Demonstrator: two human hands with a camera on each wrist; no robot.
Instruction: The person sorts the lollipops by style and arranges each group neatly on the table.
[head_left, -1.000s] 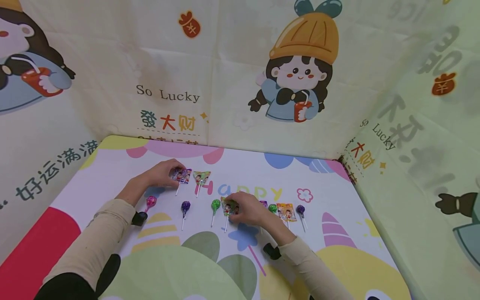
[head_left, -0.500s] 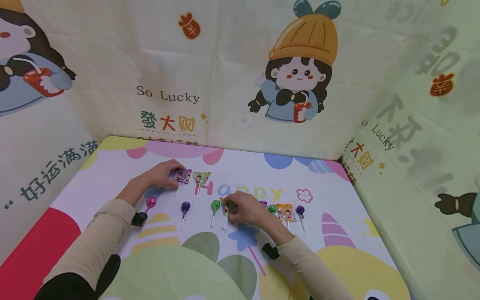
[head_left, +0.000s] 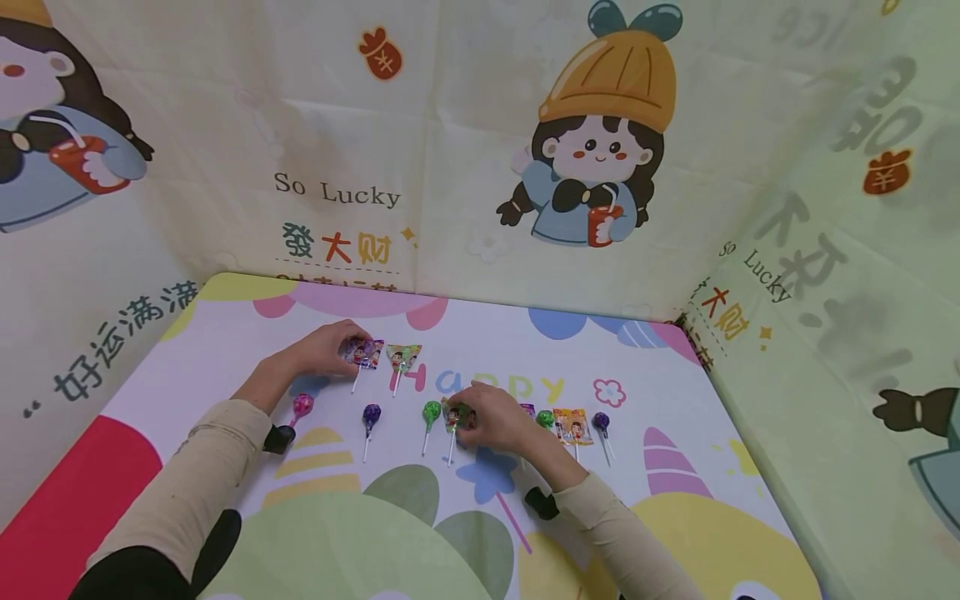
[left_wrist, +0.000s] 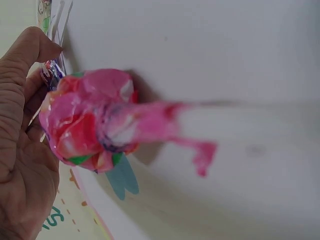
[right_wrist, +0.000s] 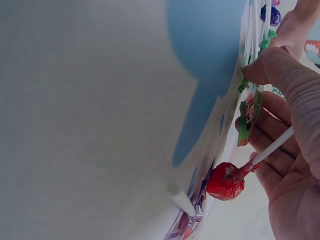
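My left hand (head_left: 324, 348) pinches the edge of a flat purple-wrapped lollipop (head_left: 366, 353) near the table's far left. A flat green-wrapped lollipop (head_left: 403, 358) lies just right of it. Nearer the middle, my right hand (head_left: 497, 418) pinches another flat green-wrapped lollipop (head_left: 453, 415), its white stick toward me. A round green lollipop (head_left: 431, 410) lies to the left of that one. Under the right palm, the right wrist view shows a red round lollipop (right_wrist: 225, 182). A pink round lollipop (left_wrist: 90, 120) sits close under the left wrist.
A dark purple round lollipop (head_left: 371, 415) lies between the hands. Right of the right hand are a green round lollipop (head_left: 545, 418), an orange-wrapped one (head_left: 573, 425) and a purple round one (head_left: 602, 422). Printed cloth (head_left: 465, 167) hangs behind the patterned table (head_left: 300, 500).
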